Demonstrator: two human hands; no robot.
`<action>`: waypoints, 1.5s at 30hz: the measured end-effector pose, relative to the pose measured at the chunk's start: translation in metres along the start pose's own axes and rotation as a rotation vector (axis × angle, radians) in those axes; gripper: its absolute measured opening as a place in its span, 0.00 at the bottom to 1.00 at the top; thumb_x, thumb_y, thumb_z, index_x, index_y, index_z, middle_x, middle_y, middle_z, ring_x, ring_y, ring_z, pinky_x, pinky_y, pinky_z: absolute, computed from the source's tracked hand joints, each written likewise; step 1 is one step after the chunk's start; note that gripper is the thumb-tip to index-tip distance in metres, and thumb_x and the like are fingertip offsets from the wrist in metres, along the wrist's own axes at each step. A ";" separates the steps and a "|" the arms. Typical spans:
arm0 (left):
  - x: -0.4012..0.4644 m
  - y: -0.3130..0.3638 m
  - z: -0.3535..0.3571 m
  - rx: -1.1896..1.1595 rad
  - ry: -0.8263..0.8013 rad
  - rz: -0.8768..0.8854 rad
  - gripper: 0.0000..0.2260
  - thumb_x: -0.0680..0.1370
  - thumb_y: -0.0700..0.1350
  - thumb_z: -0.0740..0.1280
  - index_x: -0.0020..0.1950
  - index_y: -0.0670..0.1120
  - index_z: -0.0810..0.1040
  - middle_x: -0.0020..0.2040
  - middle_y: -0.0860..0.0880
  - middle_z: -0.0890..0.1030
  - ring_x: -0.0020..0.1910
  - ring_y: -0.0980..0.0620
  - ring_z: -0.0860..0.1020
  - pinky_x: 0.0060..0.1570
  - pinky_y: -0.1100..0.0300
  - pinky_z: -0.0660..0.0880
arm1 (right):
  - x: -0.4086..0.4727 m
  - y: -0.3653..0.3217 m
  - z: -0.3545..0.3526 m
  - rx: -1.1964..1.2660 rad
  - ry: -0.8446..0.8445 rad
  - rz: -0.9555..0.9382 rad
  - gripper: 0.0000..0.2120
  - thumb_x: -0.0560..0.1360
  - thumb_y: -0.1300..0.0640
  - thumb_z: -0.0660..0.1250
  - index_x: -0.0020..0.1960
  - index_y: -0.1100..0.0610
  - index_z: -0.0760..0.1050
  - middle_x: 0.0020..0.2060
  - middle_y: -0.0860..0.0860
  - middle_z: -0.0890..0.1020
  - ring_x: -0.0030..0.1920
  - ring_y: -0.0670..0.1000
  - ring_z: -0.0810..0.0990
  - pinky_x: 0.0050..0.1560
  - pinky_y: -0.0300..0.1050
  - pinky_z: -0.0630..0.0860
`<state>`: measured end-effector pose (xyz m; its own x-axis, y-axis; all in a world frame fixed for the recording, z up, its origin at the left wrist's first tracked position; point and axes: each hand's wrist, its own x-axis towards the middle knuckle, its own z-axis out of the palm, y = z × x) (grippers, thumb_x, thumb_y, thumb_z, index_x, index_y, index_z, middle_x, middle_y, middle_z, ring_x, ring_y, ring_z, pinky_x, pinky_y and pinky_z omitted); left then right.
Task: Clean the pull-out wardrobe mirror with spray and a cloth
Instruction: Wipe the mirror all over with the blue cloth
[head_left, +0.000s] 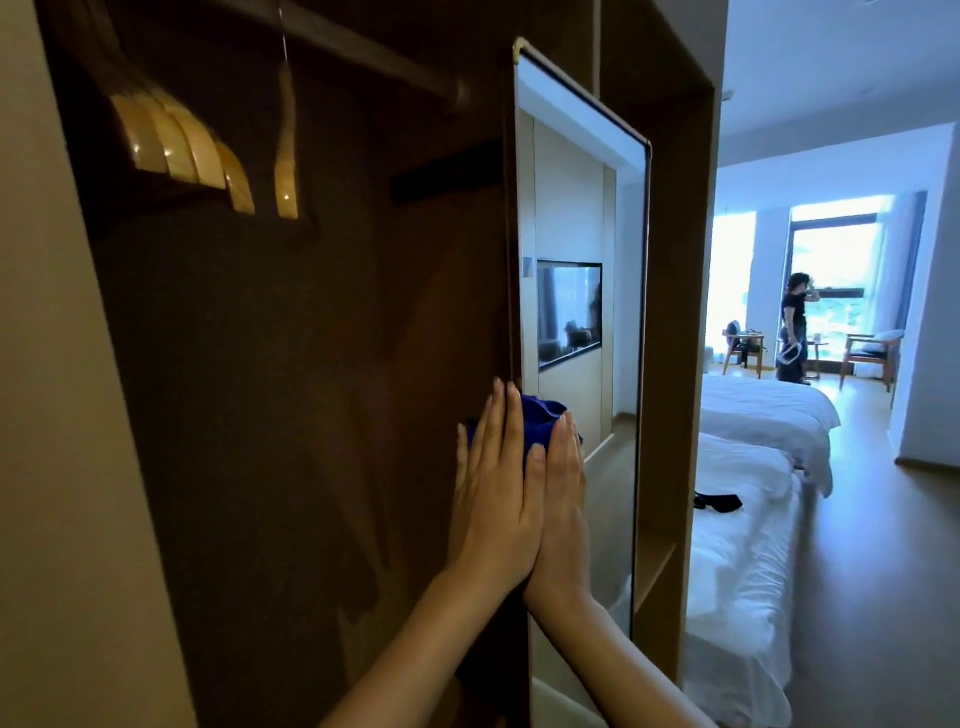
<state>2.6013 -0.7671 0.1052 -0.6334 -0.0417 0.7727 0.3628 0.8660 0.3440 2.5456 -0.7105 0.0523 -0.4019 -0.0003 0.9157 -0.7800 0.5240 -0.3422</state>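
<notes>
The tall pull-out mirror (576, 208) stands edge-on out of the dark wooden wardrobe (311, 364), its near edge toward me. A blue cloth (537, 418) is wrapped round that near edge at mid height. My left hand (493, 499) lies flat, fingers straight and pointing up, on the wardrobe side of the edge. Pressed flat against the glass side is my right hand (563, 504), with the cloth bunched between and above both hands. No spray bottle is in view.
Several wooden hangers (182, 150) hang from the rail at the upper left. To the right, white beds (753, 519) fill the room. A person (795, 327) stands far off by the window, near chairs and a small table.
</notes>
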 end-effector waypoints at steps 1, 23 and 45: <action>0.001 0.000 -0.001 -0.002 -0.003 0.001 0.26 0.80 0.60 0.37 0.77 0.55 0.37 0.78 0.61 0.38 0.76 0.65 0.39 0.75 0.60 0.35 | 0.001 -0.002 -0.001 0.023 -0.002 -0.001 0.37 0.78 0.53 0.56 0.78 0.51 0.35 0.78 0.42 0.40 0.77 0.44 0.44 0.76 0.38 0.44; 0.061 0.012 -0.032 -0.261 0.041 0.087 0.23 0.82 0.56 0.46 0.74 0.60 0.39 0.77 0.62 0.42 0.77 0.64 0.45 0.77 0.51 0.53 | 0.055 -0.033 -0.030 0.104 -0.089 0.020 0.50 0.74 0.51 0.67 0.75 0.44 0.29 0.78 0.47 0.41 0.78 0.47 0.43 0.75 0.57 0.58; 0.176 0.062 -0.109 -0.315 0.115 0.070 0.24 0.85 0.50 0.50 0.80 0.50 0.46 0.79 0.50 0.55 0.76 0.52 0.58 0.74 0.56 0.60 | 0.190 -0.066 -0.058 0.093 -0.132 -0.110 0.46 0.73 0.64 0.67 0.78 0.56 0.37 0.78 0.54 0.44 0.77 0.48 0.41 0.77 0.44 0.43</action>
<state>2.5871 -0.7754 0.3209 -0.5253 -0.0591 0.8489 0.6070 0.6731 0.4224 2.5487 -0.6963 0.2609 -0.3664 -0.1687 0.9150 -0.8613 0.4335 -0.2650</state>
